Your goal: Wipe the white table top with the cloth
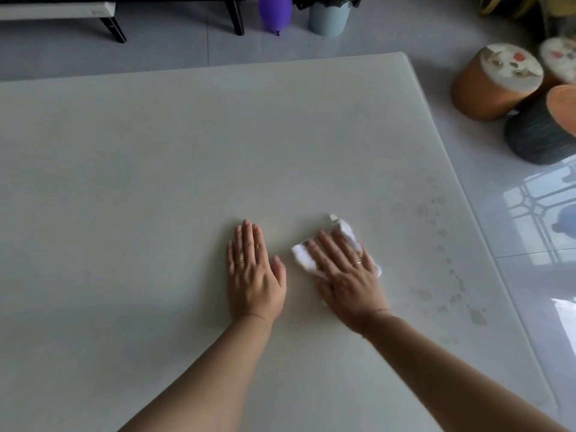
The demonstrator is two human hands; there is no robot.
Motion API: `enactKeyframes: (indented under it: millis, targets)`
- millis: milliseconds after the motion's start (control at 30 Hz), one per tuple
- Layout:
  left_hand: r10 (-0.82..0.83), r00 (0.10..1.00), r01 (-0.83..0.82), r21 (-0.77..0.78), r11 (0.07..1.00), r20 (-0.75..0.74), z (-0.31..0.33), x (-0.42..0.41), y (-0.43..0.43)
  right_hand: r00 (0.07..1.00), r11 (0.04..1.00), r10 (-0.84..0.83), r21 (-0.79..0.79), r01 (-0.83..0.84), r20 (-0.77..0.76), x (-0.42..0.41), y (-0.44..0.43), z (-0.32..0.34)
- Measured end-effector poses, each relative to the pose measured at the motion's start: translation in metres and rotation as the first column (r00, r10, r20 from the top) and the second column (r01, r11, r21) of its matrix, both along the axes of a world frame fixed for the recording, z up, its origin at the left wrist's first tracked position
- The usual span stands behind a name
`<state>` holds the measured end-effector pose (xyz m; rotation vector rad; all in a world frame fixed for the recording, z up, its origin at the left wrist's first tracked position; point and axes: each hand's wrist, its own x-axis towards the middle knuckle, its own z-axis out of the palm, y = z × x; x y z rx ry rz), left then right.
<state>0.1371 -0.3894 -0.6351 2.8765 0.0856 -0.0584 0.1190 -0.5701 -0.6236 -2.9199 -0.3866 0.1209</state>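
Table (156,151): white top, fills most of view; far + right edges show, far-right corner rounded.
Cloth (347,230): white, crumpled, lying on table right of centre, mostly under R hand; bits stick out past fingertips, by the thumb side and by the little-finger side.
R hand (346,275): palm down on cloth, fingers straight and a bit spread, pressing flat, no pinch. Ring (357,262) on one finger.
L hand (254,275): palm down on bare table just left of cloth, not touching it; fingers straight and close together, thumb out to the side. Ring on this one too.
Hands: near each other, apart.
Spots (436,219): faint grey marks in a curved trail on table, right of cloth, toward right edge; wet or dry, can't tell.
Floor (530,275): glossy pale tiles, window grille reflected at right.
Stools (495,85): round, on floor off table's far-right corner; orange one w/ printed top, dark grey one nearer, others partly cut off.
Balloon (275,10): purple, on floor beyond far edge.
Bin (328,17): pale blue w/ black bag, just right of balloon.
Bench (115,14): pale, black legs, top left, partly cut off.
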Motion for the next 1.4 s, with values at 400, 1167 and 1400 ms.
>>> enactKeyframes:
  millis: [400, 1167, 1400]
  targets:
    - [0.049, 0.998, -0.048, -0.014, 0.999, 0.047, 0.011, -0.035, -0.019, 0.996, 0.997, -0.071, 0.022, 0.072, -0.044, -0.077, 0.023, -0.004]
    - [-0.109, 0.994, 0.11, 0.06, 0.992, -0.016, 0.004, -0.131, -0.04, 0.941, 0.943, -0.331, -0.01, 0.331, -0.074, -0.169, -0.077, 0.01]
    - [-0.063, 0.998, 0.062, 0.075, 0.995, 0.012, 0.006, -0.139, -0.044, 0.971, 0.977, -0.205, 0.024, 0.21, -0.121, -0.223, 0.002, 0.008]
